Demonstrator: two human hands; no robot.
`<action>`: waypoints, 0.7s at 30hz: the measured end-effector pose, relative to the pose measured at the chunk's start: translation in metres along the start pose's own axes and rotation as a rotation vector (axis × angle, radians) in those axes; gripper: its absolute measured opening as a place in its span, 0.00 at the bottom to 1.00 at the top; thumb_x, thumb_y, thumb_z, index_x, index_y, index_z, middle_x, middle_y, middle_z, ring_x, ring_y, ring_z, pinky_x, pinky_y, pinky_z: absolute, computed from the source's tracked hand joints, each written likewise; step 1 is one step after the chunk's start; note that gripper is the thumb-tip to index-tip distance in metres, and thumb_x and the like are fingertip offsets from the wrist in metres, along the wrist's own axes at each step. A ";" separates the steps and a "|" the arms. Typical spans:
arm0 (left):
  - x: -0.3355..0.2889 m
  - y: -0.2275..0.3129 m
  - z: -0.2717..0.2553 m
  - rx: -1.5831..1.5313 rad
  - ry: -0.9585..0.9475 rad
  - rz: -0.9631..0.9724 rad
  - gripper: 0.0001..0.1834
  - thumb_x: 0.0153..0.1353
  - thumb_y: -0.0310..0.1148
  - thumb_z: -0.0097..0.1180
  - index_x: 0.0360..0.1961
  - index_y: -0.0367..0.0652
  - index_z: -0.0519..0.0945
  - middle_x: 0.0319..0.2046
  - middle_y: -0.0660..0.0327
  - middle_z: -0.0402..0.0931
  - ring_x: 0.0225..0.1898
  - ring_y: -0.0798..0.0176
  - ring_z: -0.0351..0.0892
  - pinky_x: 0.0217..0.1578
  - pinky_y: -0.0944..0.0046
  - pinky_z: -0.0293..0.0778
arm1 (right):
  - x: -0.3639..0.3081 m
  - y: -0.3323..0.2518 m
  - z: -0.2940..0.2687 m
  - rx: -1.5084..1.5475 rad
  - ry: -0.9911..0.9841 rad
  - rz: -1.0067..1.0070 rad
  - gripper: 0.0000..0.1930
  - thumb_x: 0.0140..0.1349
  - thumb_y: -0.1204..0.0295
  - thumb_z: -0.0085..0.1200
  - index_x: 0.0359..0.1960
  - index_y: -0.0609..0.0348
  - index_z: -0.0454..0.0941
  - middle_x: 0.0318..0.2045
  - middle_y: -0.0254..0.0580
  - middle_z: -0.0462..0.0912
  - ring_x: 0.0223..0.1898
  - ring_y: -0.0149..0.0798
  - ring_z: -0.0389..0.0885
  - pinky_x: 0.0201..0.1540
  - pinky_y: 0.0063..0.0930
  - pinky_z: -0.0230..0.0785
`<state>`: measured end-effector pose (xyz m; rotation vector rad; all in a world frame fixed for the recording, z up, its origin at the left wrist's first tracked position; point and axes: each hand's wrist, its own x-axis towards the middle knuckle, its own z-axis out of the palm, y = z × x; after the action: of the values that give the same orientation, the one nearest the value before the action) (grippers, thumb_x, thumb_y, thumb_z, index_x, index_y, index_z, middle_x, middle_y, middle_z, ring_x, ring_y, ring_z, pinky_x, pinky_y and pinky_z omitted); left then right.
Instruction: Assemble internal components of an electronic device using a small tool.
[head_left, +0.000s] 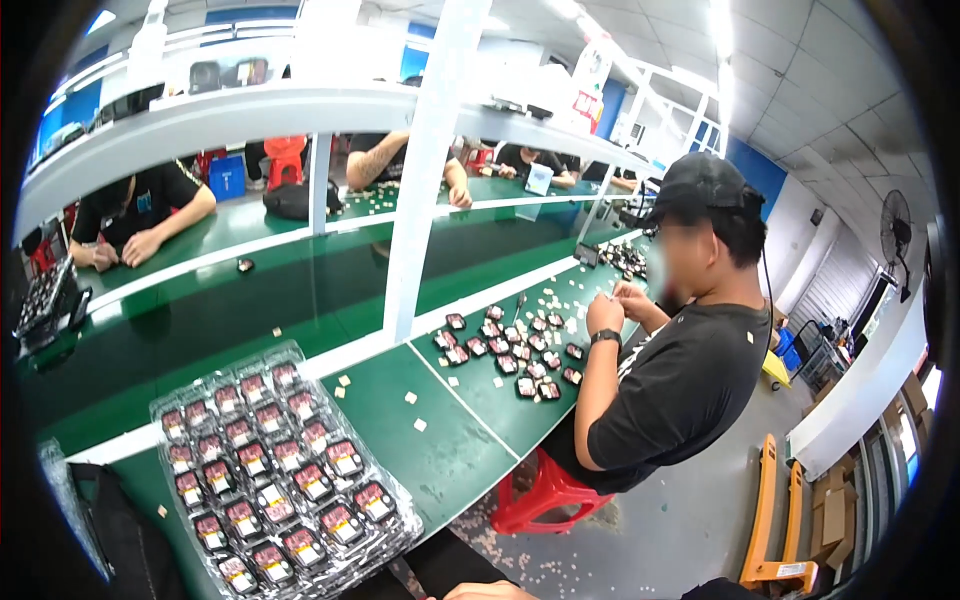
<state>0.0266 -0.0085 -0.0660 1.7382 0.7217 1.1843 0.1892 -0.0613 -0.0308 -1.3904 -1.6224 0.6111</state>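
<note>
At the lower edge a small part of a hand shows, seemingly my right hand, near my dark-clothed legs. Its fingers are cut off by the frame, so I cannot tell what it holds, if anything. My left hand is out of sight. In front of me, on the green bench, lies a clear plastic tray filled with rows of small black rounded devices with red and white labels. Several layers of clear plastic seem stacked beneath it.
Beside me on the right, a co-worker on a red stool handles something small above loose black devices. Pale paper squares dot the bench. A white post rises ahead; a black bag lies left.
</note>
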 end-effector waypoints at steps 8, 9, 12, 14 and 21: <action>0.021 -0.011 -0.008 0.010 -0.002 0.050 0.26 0.48 0.21 0.73 0.51 0.37 0.80 0.48 0.49 0.83 0.48 0.46 0.84 0.50 0.55 0.80 | 0.031 -0.015 -0.017 -0.050 -0.001 -0.048 0.12 0.57 0.74 0.66 0.42 0.64 0.83 0.37 0.49 0.84 0.35 0.47 0.85 0.37 0.35 0.78; 0.028 -0.007 -0.008 0.046 0.010 0.087 0.26 0.48 0.21 0.73 0.51 0.37 0.80 0.48 0.49 0.83 0.48 0.46 0.84 0.50 0.55 0.80 | 0.036 -0.016 -0.017 -0.052 -0.014 -0.051 0.11 0.57 0.75 0.65 0.41 0.64 0.83 0.36 0.48 0.84 0.35 0.47 0.85 0.37 0.34 0.78; 0.036 -0.001 -0.010 0.060 0.012 0.120 0.30 0.48 0.20 0.74 0.54 0.38 0.77 0.51 0.46 0.81 0.50 0.46 0.83 0.51 0.55 0.80 | 0.041 -0.016 -0.025 -0.116 0.062 -0.069 0.10 0.53 0.78 0.65 0.38 0.63 0.84 0.35 0.49 0.85 0.33 0.44 0.86 0.35 0.33 0.79; 0.041 -0.003 -0.011 0.033 0.034 0.186 0.35 0.47 0.21 0.75 0.58 0.39 0.73 0.54 0.45 0.79 0.51 0.45 0.82 0.49 0.56 0.79 | 0.047 -0.019 -0.040 -0.112 0.090 -0.069 0.08 0.52 0.76 0.67 0.34 0.63 0.84 0.31 0.46 0.85 0.27 0.38 0.84 0.28 0.29 0.76; 0.019 -0.013 -0.015 0.002 0.122 0.018 0.31 0.50 0.20 0.72 0.56 0.36 0.75 0.52 0.46 0.78 0.48 0.50 0.82 0.48 0.58 0.80 | 0.165 -0.015 -0.043 -0.345 0.160 -0.394 0.12 0.51 0.81 0.66 0.38 0.64 0.83 0.32 0.47 0.85 0.29 0.45 0.86 0.31 0.31 0.80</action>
<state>0.0203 0.0181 -0.0672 1.6877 0.7813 1.3110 0.2219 0.0842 0.0526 -1.2654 -1.8606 -0.0118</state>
